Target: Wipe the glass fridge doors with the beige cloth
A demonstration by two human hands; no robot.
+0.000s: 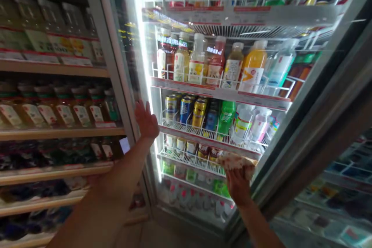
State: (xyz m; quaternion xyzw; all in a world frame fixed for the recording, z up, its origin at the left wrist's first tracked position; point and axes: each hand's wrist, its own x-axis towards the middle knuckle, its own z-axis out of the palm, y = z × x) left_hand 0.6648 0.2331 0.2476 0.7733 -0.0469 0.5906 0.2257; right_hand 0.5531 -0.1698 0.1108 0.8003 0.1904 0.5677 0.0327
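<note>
My left hand point(147, 119) lies against the left side of the glass-fronted drinks fridge, fingers spread and nothing in it. Lower right, my right hand point(238, 186) holds a pale cloth with brownish patches point(236, 162) up against the fridge glass. Part of the lower shelves is covered by the cloth and hand. Behind the glass stand an orange juice bottle point(254, 66), a green soda bottle point(227, 117) and gold cans point(199, 112), along with several other drinks. Reflections show on the pane.
Shelves of bottled drinks point(58, 68) line the left side, divided from the fridge by a metal frame point(109, 46). A thick dark metal upright point(316, 108) slants along the right. Beyond it are more stocked shelves point(331, 193). Some floor point(162, 228) shows below.
</note>
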